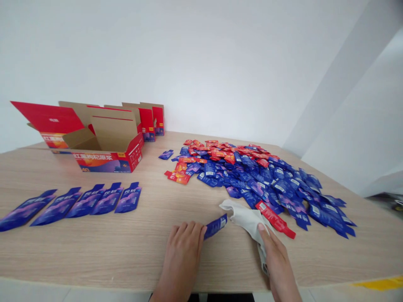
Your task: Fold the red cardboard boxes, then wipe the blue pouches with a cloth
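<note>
From my remote station I log the near edge first: the left hand point(185, 251) comes in over the wooden table point(132, 251), fingers curled closely together, holding one end of a blue pouch point(216, 227). The pouch slants out to the right of that hand, its printed label facing up; I cannot tell whether it touches the tabletop. The right hand point(278, 262) pinches a pale cloth point(247, 220), thumb on top, the fingers beneath mostly hidden. The cloth's far end reaches close to the pouch but stays apart from it. Just beyond the cloth, on its right, I note a red pouch point(277, 220) lying flat at a slant. Farther out on the left, five blue pouches form a row point(85, 202), caps pointing away. To the right spreads a broad heap point(252, 176), mostly blue in front, red towards the back. Behind the row stands an open carton point(105, 162), flaps raised, with more red cartons point(147, 121) behind it. A white wall point(201, 67) closes off the far side.
</note>
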A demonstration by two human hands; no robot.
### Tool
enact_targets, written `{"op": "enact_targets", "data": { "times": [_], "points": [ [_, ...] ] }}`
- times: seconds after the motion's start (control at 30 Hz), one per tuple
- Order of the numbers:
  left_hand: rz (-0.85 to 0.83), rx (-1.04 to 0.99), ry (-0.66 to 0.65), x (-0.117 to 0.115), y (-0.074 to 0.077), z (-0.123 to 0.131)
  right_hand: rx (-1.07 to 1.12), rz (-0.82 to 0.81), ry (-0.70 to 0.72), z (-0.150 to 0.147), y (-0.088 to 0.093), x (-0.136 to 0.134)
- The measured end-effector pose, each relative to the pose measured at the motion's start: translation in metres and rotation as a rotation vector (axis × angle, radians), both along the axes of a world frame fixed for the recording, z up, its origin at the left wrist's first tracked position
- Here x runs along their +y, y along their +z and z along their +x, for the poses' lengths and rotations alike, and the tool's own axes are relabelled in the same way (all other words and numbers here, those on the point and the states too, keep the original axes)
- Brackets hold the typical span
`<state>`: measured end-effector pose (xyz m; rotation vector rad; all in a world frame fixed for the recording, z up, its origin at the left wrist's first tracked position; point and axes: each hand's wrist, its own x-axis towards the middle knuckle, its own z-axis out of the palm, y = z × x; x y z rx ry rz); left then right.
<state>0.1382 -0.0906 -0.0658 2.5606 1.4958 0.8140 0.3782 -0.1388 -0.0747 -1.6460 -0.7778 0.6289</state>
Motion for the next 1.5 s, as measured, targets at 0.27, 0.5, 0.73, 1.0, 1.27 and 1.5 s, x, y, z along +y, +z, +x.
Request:
{"op": "enact_targets", "data": {
  "times": [0.27,0.5,0.73,1.0,1.27,1.5],
  "points": [
    [0.048,-0.051,0.17,-0.015,-0.016,-0.009,-0.039,-0.028,0.026,-0.027,0.012,0.001],
    [0.279,0.1,0.031,-0.044,-0.052,-0.017,-0.271,0.045,0.127,-0.058,0.004,-0.002],
    [0.215,0.131,0.054,-0.036,-0.044,-0.029,-0.438,0.048,0.217,-0.06,0.01,-0.007],
    [0.579,0.278,-0.017,-0.048,-0.08,-0.029,-1.063,0.358,0.615,-0.106,-0.018,-0.001],
    [0.586,0.376,0.013,-0.047,-0.071,-0.025,-1.123,0.04,0.39,-0.029,-0.027,-0.001],
    [0.636,0.403,-0.028,-0.045,-0.079,-0.027,-1.088,0.281,0.475,-0.083,-0.022,-0.004]
  ]
}}
